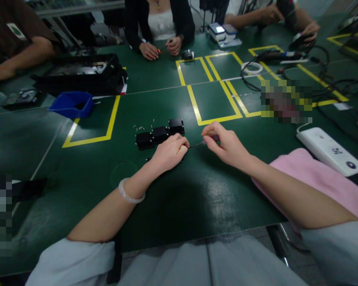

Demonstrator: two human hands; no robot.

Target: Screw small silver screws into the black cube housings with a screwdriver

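My right hand (225,145) is closed around the handle of a small screwdriver (198,144). Its thin shaft points left, and the tip ends at the fingers of my left hand (172,151). That left hand is curled over a black block (182,159) lying on the table; most of the block is hidden beneath it. Just beyond stands a row of three similar black blocks (160,134), with small bright screws at their sides. Several loose screws (141,128) lie scattered behind the row.
A blue bin (73,104) and a large black tray (80,75) stand at the left on the green table (167,198). Pink cloth (310,174) and a white power strip (331,151) lie at the right, near tangled cables (322,67). Co-workers sit across the table.
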